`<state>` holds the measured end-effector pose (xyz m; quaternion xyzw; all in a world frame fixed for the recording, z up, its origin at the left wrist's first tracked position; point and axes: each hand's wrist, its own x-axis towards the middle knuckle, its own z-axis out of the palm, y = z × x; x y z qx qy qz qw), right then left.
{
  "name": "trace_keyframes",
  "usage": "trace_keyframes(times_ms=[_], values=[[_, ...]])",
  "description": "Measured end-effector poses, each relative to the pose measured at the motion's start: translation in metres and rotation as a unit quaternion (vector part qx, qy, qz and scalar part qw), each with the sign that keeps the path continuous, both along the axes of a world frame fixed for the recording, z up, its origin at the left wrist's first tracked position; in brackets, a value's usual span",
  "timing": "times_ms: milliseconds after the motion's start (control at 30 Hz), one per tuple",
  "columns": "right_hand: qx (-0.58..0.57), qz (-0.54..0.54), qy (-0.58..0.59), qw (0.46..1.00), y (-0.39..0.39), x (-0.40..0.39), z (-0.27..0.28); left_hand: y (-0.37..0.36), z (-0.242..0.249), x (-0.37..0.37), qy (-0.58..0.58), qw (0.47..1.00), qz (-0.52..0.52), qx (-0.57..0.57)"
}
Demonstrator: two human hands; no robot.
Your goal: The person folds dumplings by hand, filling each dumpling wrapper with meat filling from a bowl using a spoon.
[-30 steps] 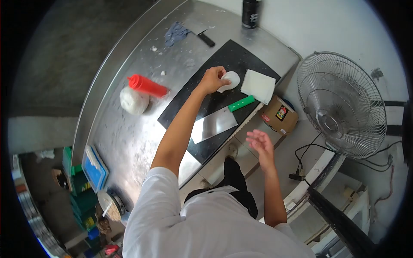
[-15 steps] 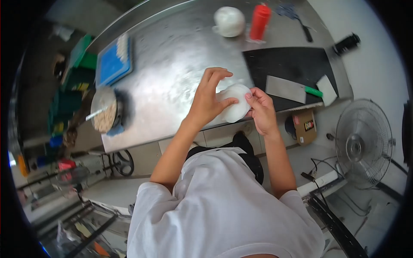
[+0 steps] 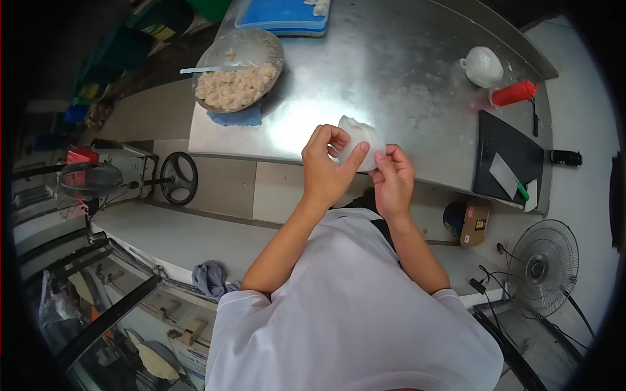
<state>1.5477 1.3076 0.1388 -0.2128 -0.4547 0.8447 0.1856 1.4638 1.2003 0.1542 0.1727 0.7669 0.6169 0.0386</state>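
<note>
A thin, round white dough wrapper is held up between my hands at the front edge of the steel table. My left hand grips its left side, the thumb across the near face and the fingers curled behind. On the lower right edge, the thumb and fingers of my right hand pinch it. To the left of my hands, a metal bowl holds a pale, lumpy minced filling. A light-coloured flat stick lies across the bowl, which is on a blue cloth.
Behind the bowl sits a blue tray with small white pieces on it. On the right stand a white rounded lump, a red squeeze bottle and a black board carrying a green-handled cleaver. A fan stands lower right.
The view has turned left, bringing the bowl nearer the middle. My left hand's raised fingers have curled in behind the dough wrapper, which is now tilted up. My right hand keeps its pinch.
</note>
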Motion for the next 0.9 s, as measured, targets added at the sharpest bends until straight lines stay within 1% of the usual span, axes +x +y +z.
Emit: trace_keyframes(times_ms=[100,200,267,300,367,400,500,567,667,767,800,900], values=[[0.007,0.005,0.008,1.0,-0.025,-0.021,0.008,-0.019,-0.002,-0.017,0.037,0.999,-0.007,-0.026],[-0.001,0.015,-0.041,0.999,-0.032,-0.041,0.009,-0.026,-0.006,-0.034,0.086,0.995,-0.025,-0.052],[0.025,0.034,-0.043,0.998,-0.027,-0.051,-0.008,-0.028,-0.011,-0.048,0.128,0.987,-0.037,-0.086],[0.038,0.048,-0.044,0.997,-0.021,-0.057,-0.013,-0.026,-0.012,-0.056,0.123,0.988,-0.053,-0.077],[0.026,0.061,-0.039,0.997,-0.013,-0.068,-0.02,-0.03,-0.013,-0.073,0.113,0.987,-0.09,-0.07],[0.018,0.062,-0.035,0.997,-0.014,-0.075,-0.022,-0.035,-0.014,-0.08,0.11,0.986,-0.096,-0.084],[0.056,0.089,-0.045,0.993,-0.018,-0.099,-0.022,-0.041,-0.016,-0.099,0.099,0.984,-0.103,-0.108],[0.085,0.086,-0.057,0.991,-0.026,-0.109,-0.018,-0.046,-0.015,-0.113,0.088,0.983,-0.111,-0.116],[0.116,0.061,-0.072,0.989,-0.04,-0.121,-0.013,-0.054,-0.009,-0.129,0.101,0.982,-0.116,-0.113],[0.144,0.016,-0.073,0.987,-0.061,-0.136,-0.012,-0.07,-0.02,-0.15,0.115,0.978,-0.147,-0.096],[0.152,-0.003,-0.076,0.986,-0.072,-0.139,-0.012,-0.076,-0.019,-0.157,0.08,0.979,-0.168,-0.081],[0.145,-0.079,-0.086,0.983,-0.109,-0.151,-0.018,-0.104,-0.026,-0.184,0.022,0.974,-0.226,-0.029]])
